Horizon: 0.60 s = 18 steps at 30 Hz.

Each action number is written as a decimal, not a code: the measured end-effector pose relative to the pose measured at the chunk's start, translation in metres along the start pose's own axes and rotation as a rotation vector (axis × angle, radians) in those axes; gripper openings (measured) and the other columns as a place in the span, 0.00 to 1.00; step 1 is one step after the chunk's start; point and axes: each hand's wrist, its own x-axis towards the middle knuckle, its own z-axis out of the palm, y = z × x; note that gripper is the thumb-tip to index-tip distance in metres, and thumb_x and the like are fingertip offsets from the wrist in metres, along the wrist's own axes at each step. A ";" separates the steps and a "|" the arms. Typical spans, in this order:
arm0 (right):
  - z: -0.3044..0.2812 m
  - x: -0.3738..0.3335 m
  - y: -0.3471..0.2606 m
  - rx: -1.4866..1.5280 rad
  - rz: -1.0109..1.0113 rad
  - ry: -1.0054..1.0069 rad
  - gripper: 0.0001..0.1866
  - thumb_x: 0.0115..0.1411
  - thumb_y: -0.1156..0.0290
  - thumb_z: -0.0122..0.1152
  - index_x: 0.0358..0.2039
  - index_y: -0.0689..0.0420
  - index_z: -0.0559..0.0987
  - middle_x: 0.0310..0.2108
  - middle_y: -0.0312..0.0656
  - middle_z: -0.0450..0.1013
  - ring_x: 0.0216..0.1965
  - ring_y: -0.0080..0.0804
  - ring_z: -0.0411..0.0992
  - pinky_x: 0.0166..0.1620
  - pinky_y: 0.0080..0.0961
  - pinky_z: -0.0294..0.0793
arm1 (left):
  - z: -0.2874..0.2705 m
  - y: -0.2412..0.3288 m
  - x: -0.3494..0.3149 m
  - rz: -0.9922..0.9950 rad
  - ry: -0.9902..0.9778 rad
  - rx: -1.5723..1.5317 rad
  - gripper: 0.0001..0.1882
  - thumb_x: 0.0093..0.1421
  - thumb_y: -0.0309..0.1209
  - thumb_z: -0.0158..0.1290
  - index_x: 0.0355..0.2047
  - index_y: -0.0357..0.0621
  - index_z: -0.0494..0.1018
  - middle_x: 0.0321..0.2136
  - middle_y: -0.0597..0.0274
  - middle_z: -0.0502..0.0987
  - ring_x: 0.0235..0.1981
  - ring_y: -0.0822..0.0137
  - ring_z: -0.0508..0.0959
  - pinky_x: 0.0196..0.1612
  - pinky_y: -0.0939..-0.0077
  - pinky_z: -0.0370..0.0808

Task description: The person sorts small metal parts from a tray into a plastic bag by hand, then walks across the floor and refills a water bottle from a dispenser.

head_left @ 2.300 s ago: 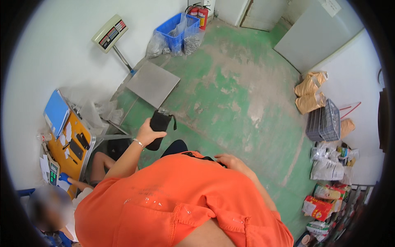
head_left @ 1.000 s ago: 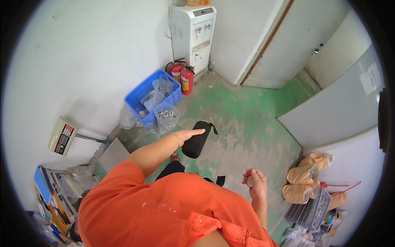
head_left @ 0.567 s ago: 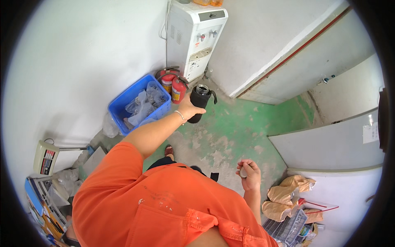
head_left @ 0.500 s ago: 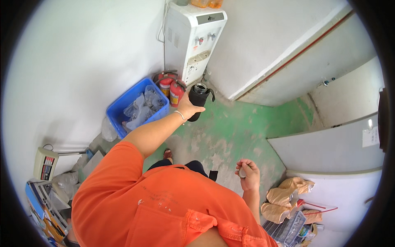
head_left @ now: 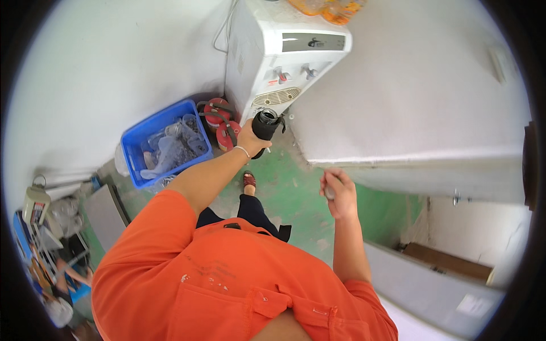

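My left hand is wrapped round a bottle in a black sleeve. Its mouth has no lid on, and a strap hangs at its right side. The bottle is upright, just in front of the white water dispenser and below its drip grille. Out to the right, my right hand is closed on a small pale grey roundish piece; fingers cover most of it, and its kind does not show clearly.
A blue bin holding clear plastic waste stands left of two red fire extinguishers. Orange-filled bottles top the dispenser. A grey partition stands lower right. Piled items and a beige scale lie at the left.
The dispenser appears larger and nearer as I step towards it. My left hand still carries the bottle; my right hand has risen, still closed on the small piece.
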 end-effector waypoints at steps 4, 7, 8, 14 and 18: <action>0.042 0.131 -0.025 -0.192 0.001 -0.197 0.09 0.55 0.72 0.54 0.35 0.65 0.70 0.24 0.40 0.68 0.23 0.25 0.65 0.24 0.21 0.65 | 0.037 -0.025 0.049 -0.107 0.173 -0.013 0.35 0.29 0.28 0.63 0.43 0.41 0.65 0.38 0.50 0.73 0.41 0.53 0.74 0.44 0.67 0.70; 0.072 0.206 -0.025 -0.225 0.039 -0.210 0.11 0.55 0.68 0.56 0.34 0.63 0.71 0.24 0.38 0.68 0.23 0.22 0.65 0.23 0.20 0.64 | 0.062 -0.035 0.080 -0.118 0.281 0.035 0.35 0.29 0.27 0.61 0.44 0.43 0.65 0.38 0.52 0.73 0.41 0.51 0.72 0.45 0.66 0.69; 0.078 0.225 -0.023 -0.221 0.058 -0.197 0.11 0.55 0.67 0.56 0.33 0.62 0.71 0.24 0.38 0.68 0.22 0.21 0.65 0.23 0.20 0.64 | 0.073 -0.041 0.088 -0.154 0.300 0.047 0.35 0.29 0.28 0.61 0.44 0.45 0.64 0.38 0.53 0.72 0.43 0.51 0.71 0.45 0.64 0.69; 0.099 0.287 -0.019 -0.300 0.169 -0.232 0.14 0.54 0.63 0.59 0.31 0.63 0.72 0.23 0.36 0.68 0.22 0.20 0.63 0.21 0.19 0.63 | 0.107 -0.052 0.130 -0.267 0.415 0.122 0.37 0.29 0.27 0.62 0.45 0.45 0.64 0.38 0.51 0.71 0.43 0.51 0.70 0.46 0.63 0.68; 0.102 0.301 -0.016 -0.325 0.148 -0.254 0.11 0.53 0.65 0.60 0.30 0.61 0.74 0.24 0.34 0.69 0.24 0.19 0.64 0.22 0.17 0.64 | 0.111 -0.056 0.147 -0.261 0.447 0.135 0.37 0.29 0.27 0.61 0.45 0.47 0.64 0.40 0.51 0.70 0.44 0.49 0.69 0.47 0.62 0.67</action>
